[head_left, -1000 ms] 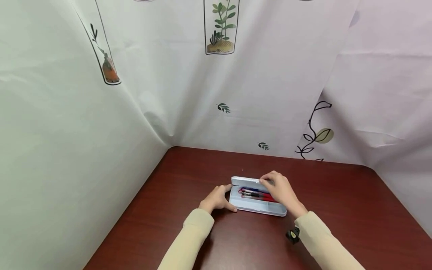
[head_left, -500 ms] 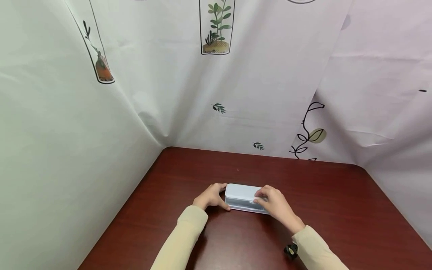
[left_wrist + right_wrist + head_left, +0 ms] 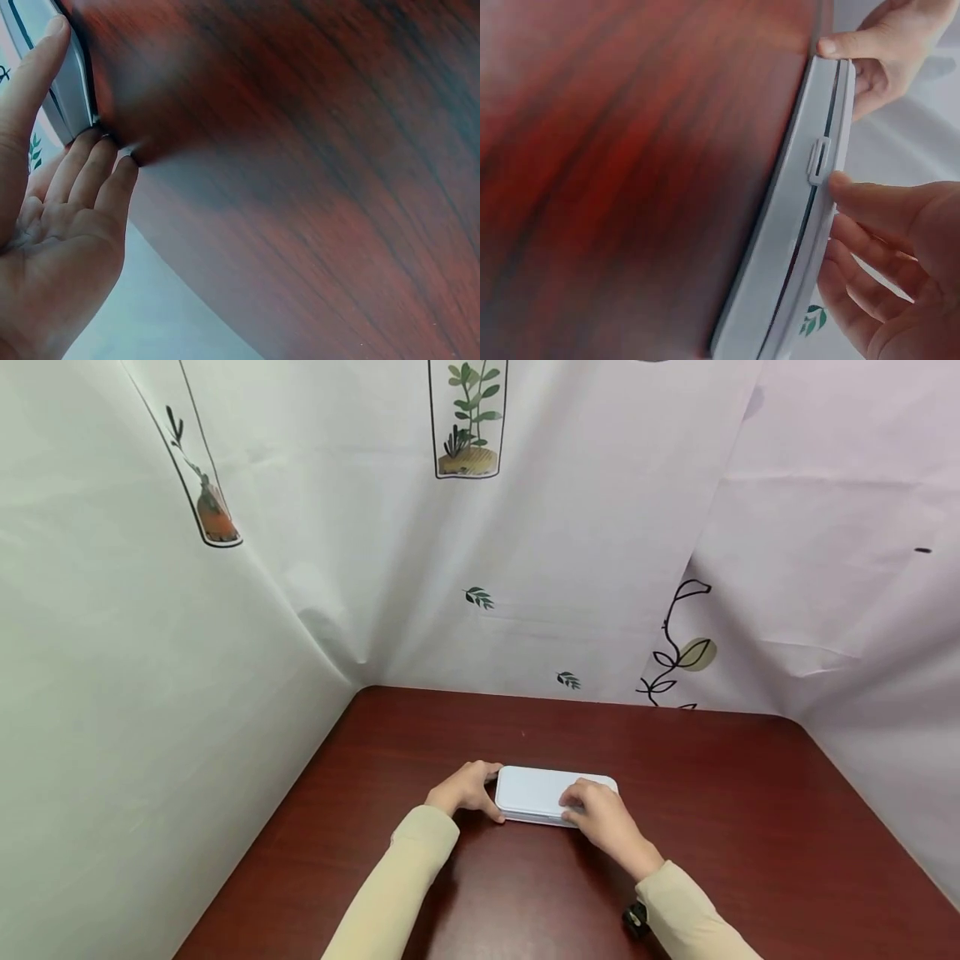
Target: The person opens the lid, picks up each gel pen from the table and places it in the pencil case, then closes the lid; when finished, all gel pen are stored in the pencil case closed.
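A pale blue-white pencil case (image 3: 531, 789) lies on the table, its lid down almost flush. In the right wrist view a thin dark gap runs along the seam, and a small clasp (image 3: 820, 160) shows on the front side. My left hand (image 3: 462, 788) grips the left end, thumb at the front corner and fingers round the back corner. My right hand (image 3: 602, 820) holds the lid's front edge right of the middle; its thumb sits by the clasp and its fingers lie on the lid top. The inside of the case is hidden under the lid.
The case rests on a dark red-brown wooden table (image 3: 420, 735). A white curtain (image 3: 600, 527) with printed plants hangs behind and at the sides. A small black object (image 3: 636, 920) sits by the right sleeve.
The lid has swung down toward me, from standing open with pens showing inside to nearly closed. My right hand came down with it; my left hand kept its grip on the left end.
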### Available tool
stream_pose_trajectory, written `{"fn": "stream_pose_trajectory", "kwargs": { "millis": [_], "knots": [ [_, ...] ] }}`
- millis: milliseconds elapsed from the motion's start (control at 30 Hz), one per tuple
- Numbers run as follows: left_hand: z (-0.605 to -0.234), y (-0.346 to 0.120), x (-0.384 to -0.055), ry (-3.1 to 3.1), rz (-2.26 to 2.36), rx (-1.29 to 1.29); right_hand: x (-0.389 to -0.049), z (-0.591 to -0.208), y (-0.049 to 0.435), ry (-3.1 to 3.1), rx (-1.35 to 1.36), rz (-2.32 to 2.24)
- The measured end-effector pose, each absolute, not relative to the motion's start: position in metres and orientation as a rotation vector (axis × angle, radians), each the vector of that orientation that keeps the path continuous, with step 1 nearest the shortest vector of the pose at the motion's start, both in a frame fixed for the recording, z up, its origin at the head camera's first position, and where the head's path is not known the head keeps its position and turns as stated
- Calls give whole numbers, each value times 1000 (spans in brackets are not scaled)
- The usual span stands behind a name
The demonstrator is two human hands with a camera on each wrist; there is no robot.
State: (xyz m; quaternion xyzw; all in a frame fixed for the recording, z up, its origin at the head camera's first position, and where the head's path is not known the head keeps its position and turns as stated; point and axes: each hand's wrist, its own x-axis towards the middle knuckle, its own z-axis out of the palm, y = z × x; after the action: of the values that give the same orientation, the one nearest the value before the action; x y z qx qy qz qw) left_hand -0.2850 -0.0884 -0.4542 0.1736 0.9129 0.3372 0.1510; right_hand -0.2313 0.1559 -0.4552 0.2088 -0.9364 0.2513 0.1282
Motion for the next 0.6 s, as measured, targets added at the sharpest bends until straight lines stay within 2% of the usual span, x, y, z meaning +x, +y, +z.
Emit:
{"fn": "stream_pose_trajectory", "kwargs": {
  "millis": [367, 600],
  "knots": [
    [-455, -86, -287, 2653, 866, 523, -227, -448, 144, -2609, 782, 212],
    [-456, -95, -291, 2593, 861, 532, -227, -445, 146, -2712, 765, 381]
  ]
}}
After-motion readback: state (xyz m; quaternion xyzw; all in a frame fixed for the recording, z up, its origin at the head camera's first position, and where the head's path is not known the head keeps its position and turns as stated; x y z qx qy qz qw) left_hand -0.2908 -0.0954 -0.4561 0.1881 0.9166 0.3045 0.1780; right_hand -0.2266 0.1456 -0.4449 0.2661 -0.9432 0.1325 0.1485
